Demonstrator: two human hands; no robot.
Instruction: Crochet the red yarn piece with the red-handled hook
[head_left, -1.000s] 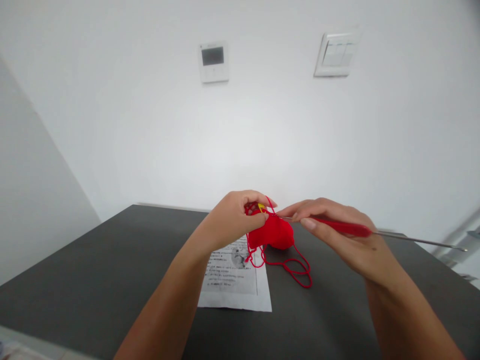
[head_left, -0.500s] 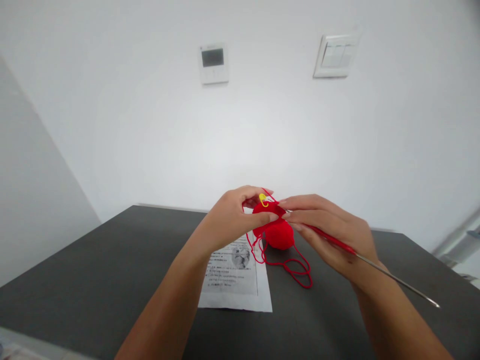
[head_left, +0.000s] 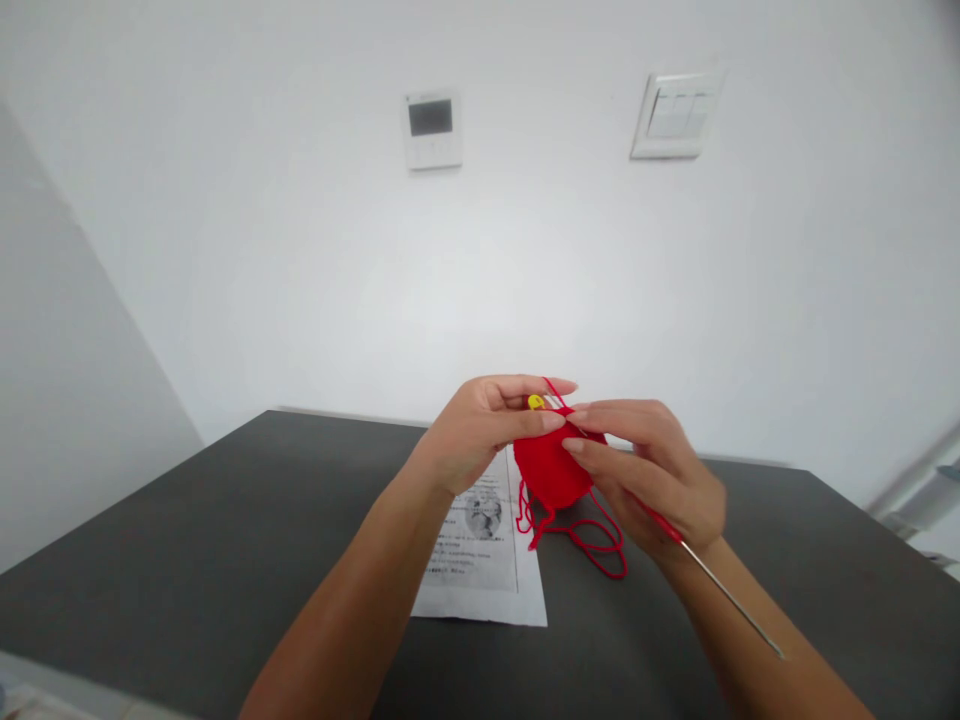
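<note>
1. Printed sheet (head_left: 480, 604), flat on the dark grey surface (head_left: 225, 520), partly hidden by the left forearm; its print is too small to read.
2. White wall (head_left: 300, 260) behind, bearing a screened panel (head_left: 434, 130) and a switch plate (head_left: 675, 115).
3. Left hand (head_left: 480, 425): fingers clamped on red fabric (head_left: 551, 472), held above the surface.
4. Right hand (head_left: 667, 475): fingers closed around a red-handled hook (head_left: 664, 521), tips touching the fabric.

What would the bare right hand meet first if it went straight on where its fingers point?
The red crocheted yarn piece, right at the fingertips of the right hand. Past that, the thumb of the bare left hand seems next, though depth is unclear.
</note>
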